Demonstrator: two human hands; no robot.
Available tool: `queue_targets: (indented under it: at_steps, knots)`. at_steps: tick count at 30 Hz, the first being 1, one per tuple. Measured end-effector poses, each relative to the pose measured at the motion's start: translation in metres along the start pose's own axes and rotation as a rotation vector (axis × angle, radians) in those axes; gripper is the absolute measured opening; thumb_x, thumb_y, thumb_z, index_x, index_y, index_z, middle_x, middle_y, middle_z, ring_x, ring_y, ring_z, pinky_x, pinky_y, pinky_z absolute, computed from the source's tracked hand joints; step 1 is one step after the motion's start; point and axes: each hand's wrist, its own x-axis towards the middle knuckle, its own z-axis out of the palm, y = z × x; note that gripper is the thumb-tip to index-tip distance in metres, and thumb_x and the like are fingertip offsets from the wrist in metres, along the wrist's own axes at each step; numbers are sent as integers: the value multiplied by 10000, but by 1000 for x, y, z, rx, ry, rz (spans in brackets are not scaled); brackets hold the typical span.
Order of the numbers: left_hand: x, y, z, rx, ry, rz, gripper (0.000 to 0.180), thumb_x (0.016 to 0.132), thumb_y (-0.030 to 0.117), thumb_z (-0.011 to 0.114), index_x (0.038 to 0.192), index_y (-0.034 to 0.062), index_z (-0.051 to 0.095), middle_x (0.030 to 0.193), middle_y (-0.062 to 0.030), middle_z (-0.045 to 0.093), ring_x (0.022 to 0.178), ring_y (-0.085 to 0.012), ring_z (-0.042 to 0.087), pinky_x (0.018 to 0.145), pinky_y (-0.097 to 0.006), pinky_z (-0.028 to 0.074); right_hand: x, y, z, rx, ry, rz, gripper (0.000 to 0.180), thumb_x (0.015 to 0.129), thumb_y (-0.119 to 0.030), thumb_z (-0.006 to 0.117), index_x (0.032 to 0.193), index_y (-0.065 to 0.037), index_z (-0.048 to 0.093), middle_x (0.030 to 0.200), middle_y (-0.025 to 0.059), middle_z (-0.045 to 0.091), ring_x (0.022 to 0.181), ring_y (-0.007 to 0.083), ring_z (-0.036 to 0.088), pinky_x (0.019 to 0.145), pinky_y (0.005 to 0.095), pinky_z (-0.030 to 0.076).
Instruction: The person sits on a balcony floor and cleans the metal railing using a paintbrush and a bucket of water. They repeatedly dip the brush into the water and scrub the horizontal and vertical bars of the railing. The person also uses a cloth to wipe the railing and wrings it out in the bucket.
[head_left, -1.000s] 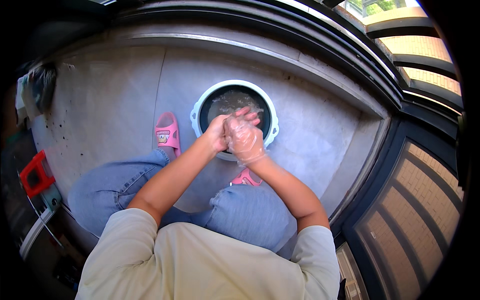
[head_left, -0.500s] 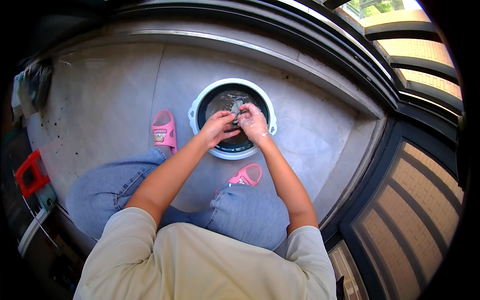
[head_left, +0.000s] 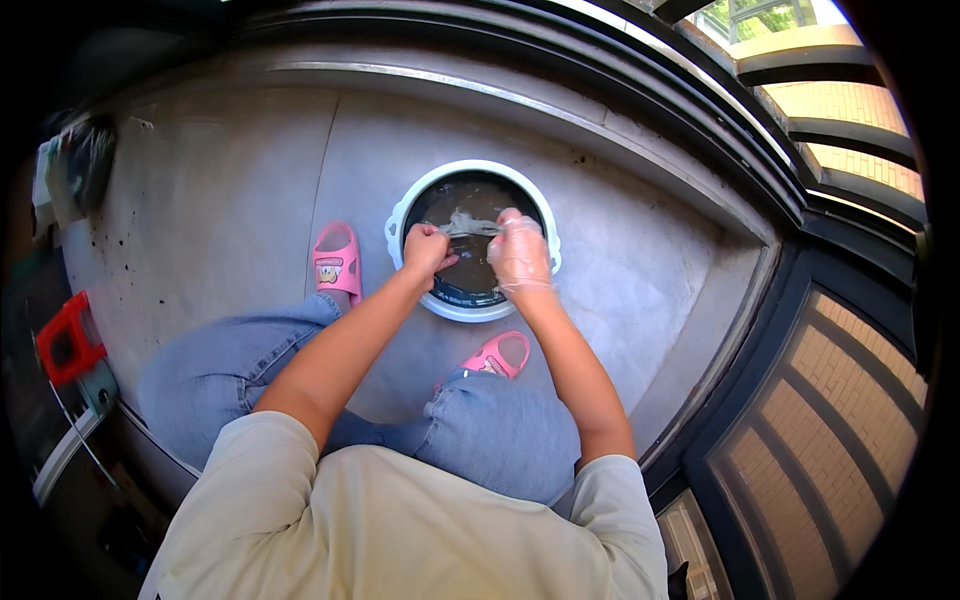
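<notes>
A round basin point(head_left: 473, 166) with a pale rim, side handles and a dark inside stands on the floor in front of me, holding murky water point(head_left: 445, 200). Over the water, a small wet grey cloth point(head_left: 466, 224) is stretched between my two hands. My left hand point(head_left: 427, 250) is closed on its left end, above the basin's left side. At the right, my right hand point(head_left: 521, 255) grips the other end, fingers curled. Something clear and shiny, a thin glove or suds, covers that hand to the wrist; I cannot tell which.
My feet, in pink slippers point(head_left: 337, 265), are left of and below the basin. A raised ledge point(head_left: 620, 140) curves behind it, and a dark-framed glass panel point(head_left: 820, 400) stands at the right. A red plastic object point(head_left: 72, 338) and dark bags point(head_left: 90, 165) are at the left.
My hands have moved apart, drawing the bunched cloth out between them. Both hands now look more tightly closed. The whole view has shifted slightly.
</notes>
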Motion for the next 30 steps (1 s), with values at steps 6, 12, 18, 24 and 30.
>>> queue_targets:
  at_steps: [6, 12, 18, 24, 30]
  knots:
    - [-5, -10, -10, 566, 87, 644, 213, 691, 15, 547, 898, 16, 501, 835, -166, 598, 776, -296, 610, 710, -364, 489, -32, -25, -62, 607, 36, 89, 167, 793, -63, 552, 949, -7, 568, 795, 192, 589, 717, 297, 582, 675, 352, 470]
    - [-3, -8, -6, 314, -79, 173, 380, 756, 162, 514, 1098, 2, 562, 887, -160, 634, 764, -265, 610, 731, -354, 473, -20, 1, -36, 176, 30, -69, 191, 759, -9, 521, 942, 0, 577, 859, 218, 601, 799, 367, 595, 741, 395, 479]
    - [11, -5, 0, 594, -1, 377, 418, 754, 107, 508, 1160, 11, 533, 914, -169, 622, 796, -247, 600, 722, -356, 477, 0, 11, 51, -440, -78, -85, 288, 777, -94, 549, 1063, -80, 511, 997, 160, 540, 863, 327, 616, 682, 422, 530]
    - [11, 1, 1, 181, -119, 116, 281, 815, 120, 436, 1078, 69, 524, 1010, -102, 560, 900, -243, 560, 654, -367, 503, 4, 22, 72, -461, -214, -241, 310, 783, -97, 524, 1092, -84, 548, 950, 197, 584, 854, 306, 631, 656, 393, 538]
    - [36, 4, 2, -373, -459, -261, 369, 851, 423, 455, 967, 95, 576, 856, -81, 577, 833, -226, 558, 719, -400, 496, -5, -30, 17, 239, -230, -17, 171, 804, -110, 489, 956, -57, 547, 869, 235, 613, 841, 400, 595, 745, 468, 474]
